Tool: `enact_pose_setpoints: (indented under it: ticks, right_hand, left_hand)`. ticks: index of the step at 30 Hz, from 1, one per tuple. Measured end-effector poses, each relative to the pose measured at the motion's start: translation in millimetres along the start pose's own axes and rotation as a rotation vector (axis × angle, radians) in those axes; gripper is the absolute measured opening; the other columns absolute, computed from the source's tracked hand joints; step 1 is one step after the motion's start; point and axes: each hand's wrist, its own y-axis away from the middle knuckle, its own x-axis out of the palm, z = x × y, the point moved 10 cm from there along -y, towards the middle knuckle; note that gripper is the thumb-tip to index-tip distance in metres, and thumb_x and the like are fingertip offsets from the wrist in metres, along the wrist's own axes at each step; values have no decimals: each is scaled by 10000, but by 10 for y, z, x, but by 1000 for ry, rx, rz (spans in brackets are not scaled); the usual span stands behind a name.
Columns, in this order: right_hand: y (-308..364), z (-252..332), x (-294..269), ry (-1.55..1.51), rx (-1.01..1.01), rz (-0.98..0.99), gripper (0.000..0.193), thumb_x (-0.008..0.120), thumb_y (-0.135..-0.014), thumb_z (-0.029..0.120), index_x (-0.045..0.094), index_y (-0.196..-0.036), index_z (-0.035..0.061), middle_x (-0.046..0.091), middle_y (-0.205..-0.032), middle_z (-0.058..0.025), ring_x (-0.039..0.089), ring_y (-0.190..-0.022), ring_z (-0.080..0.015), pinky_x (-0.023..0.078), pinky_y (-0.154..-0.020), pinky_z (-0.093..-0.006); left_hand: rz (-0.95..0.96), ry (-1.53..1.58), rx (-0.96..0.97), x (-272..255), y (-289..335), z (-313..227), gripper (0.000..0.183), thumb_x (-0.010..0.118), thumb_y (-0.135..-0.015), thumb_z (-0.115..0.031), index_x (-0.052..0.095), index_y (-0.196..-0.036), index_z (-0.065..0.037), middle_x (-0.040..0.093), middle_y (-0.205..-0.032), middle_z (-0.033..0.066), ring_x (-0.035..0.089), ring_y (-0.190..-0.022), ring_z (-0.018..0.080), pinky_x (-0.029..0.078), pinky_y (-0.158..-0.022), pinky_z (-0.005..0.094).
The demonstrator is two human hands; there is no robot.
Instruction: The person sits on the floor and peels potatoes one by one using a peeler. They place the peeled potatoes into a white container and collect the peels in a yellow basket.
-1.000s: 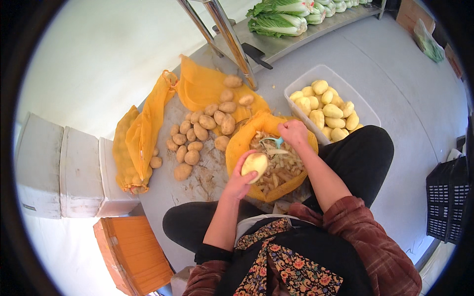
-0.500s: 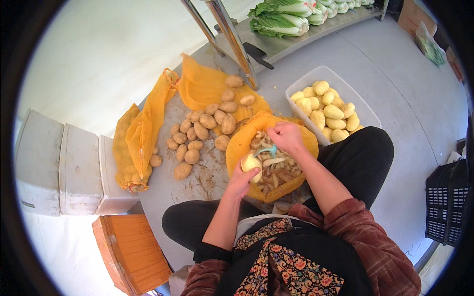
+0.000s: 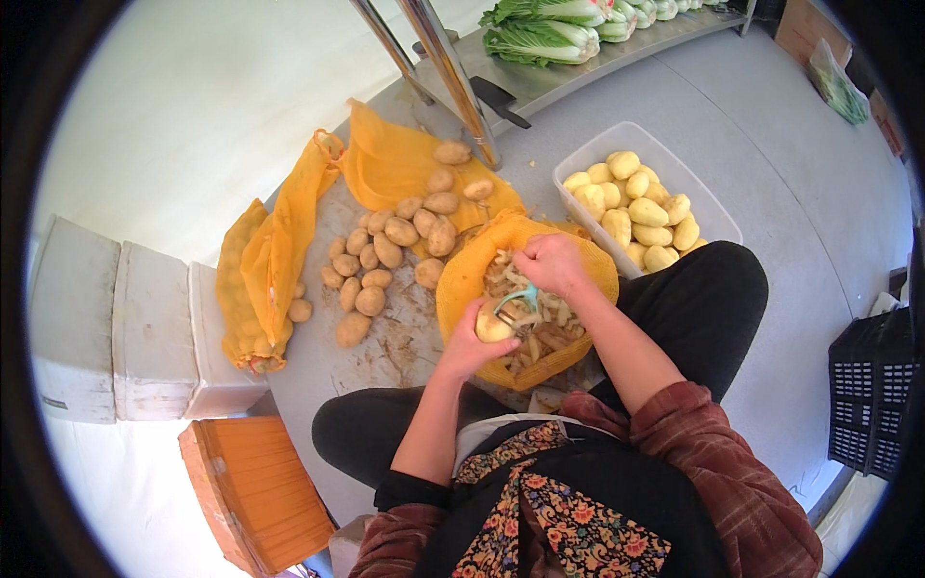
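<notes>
My left hand (image 3: 466, 349) is closed around a partly peeled potato (image 3: 491, 325), its pale yellow flesh facing up. In my right hand (image 3: 553, 264) is a teal peeler (image 3: 524, 295), gripped by the handle in curled fingers. The peeler's metal blade lies against the potato's right side. Both hands work over a yellow mesh bag (image 3: 462, 275) with its mouth spread wide, set between my bent legs. Potato peelings (image 3: 554, 337) fill the bag.
Unpeeled potatoes (image 3: 388, 252) lie loose on the floor ahead and left, beside a full mesh sack (image 3: 246, 279). Peeled potatoes fill a clear plastic tub (image 3: 686, 164) at right. A metal shelf (image 3: 617, 69) holds napa cabbages (image 3: 549, 43). A black crate (image 3: 872, 395) stands far right.
The peeler has moved down and left onto the potato, its blade now touching it. My left hand has turned the potato slightly and brought it a little to the right.
</notes>
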Motion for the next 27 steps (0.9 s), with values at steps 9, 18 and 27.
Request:
enact_pose_setpoints:
  ticks: [9,18,27]
  right_hand:
    - [58,-235,-245,-135,186,-231,311,454,-686,294,576,-574,30,547,-616,-129,523,-561,-294,421,-517,-340]
    - [73,-434,-275,6,361,-237,315,477,-680,304,582,-590,21,555,-642,-132,533,-586,-292,427,-525,-341]
    - [150,345,-89,105,-168,-182,281,467,-703,254,574,-538,53,547,-608,-115,527,-581,-293,427,-543,-372]
  left_hand:
    - [64,687,-104,67,20,93,432,558,-727,-55,381,-1121,-30,493,-996,93,517,-860,194,444,-719,300]
    - [155,517,-43,143,48,-2,479,599,-704,-107,376,-1118,-18,510,-945,90,524,-829,186,443,-701,287]
    - [-268,-700,103,-132,31,-229,630,696,-537,-183,395,-1060,-3,518,-902,146,513,-852,283,420,-738,336]
